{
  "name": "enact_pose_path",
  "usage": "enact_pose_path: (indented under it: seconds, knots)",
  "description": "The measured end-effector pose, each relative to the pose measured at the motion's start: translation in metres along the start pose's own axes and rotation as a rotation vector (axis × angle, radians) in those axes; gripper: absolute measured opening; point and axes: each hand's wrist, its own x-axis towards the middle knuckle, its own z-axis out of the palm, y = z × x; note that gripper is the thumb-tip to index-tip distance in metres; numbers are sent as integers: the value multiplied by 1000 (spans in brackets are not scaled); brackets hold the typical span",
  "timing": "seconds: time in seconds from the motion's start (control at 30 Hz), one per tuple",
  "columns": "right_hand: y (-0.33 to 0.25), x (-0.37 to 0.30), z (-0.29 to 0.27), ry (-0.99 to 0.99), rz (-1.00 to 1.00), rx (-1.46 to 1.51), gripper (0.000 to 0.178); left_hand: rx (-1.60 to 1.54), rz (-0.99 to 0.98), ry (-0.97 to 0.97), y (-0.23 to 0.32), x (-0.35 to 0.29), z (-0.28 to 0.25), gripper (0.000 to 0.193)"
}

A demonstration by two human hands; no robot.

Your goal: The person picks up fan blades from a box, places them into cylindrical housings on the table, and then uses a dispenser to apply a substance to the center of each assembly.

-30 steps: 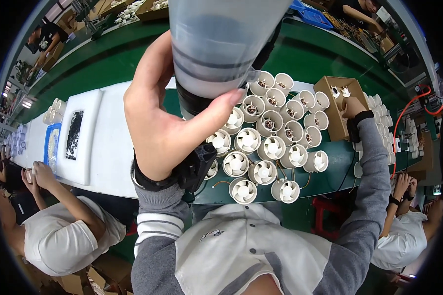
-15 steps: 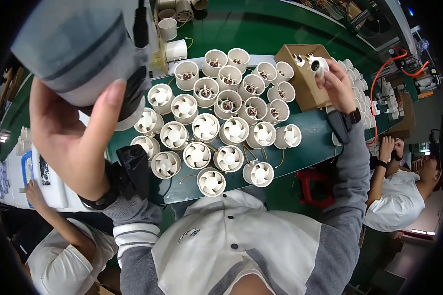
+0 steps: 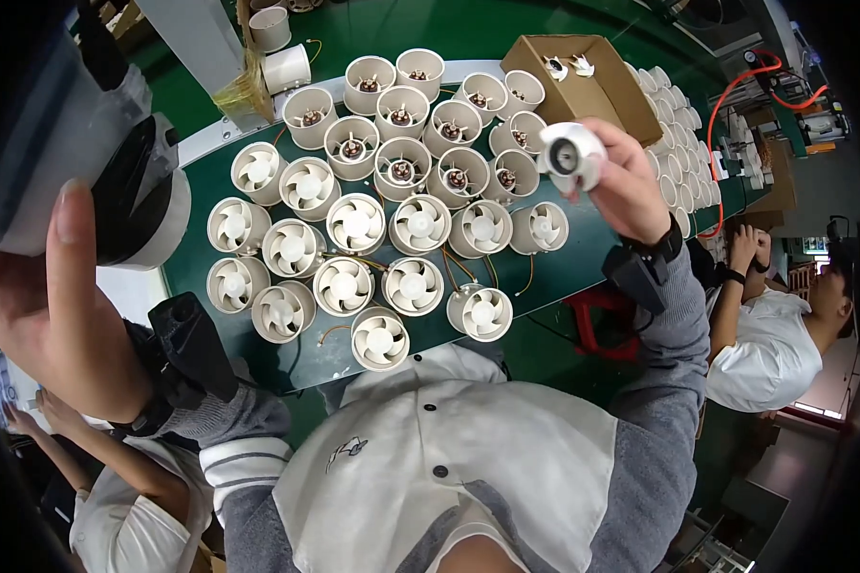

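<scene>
At the upper left, close to the camera, my left hand (image 3: 57, 315) is closed around a large, blurred grey-white object with black parts (image 3: 33, 143); its kind does not show clearly. My right hand (image 3: 631, 181) pinches a white fan impeller (image 3: 588, 153), its dark hollow hub facing me. It is held above the back right of a group of white cylindrical housings. Near ones, such as this housing with a fan (image 3: 355, 222), have white blades in them. Those farther back, like this bladeless housing (image 3: 401, 172), show copper-coloured motor parts inside.
Behind my right hand an open cardboard box (image 3: 612, 100) holds white impellers. More white housings (image 3: 678, 153) stand in rows at the right, beside an orange hose (image 3: 712, 158). A red stool (image 3: 597, 329) is below the green table. Two co-workers in white shirts sit left and right.
My right hand has brought the impeller away from the cardboard box, toward me and left, over the housings. My left hand and its object have shifted left and down in the picture, as the view has turned.
</scene>
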Motion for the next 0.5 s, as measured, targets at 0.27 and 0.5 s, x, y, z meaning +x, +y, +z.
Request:
enact_pose_path:
  seconds: [0.27,0.5]
  knots:
    - [10,25,-6,-173,-36,-1210,19,82,-11,-13,-2,-6,-36,51]
    - [25,33,3,-238,-140,-1467,17,145,1,-33,-9,-11,-42,44]
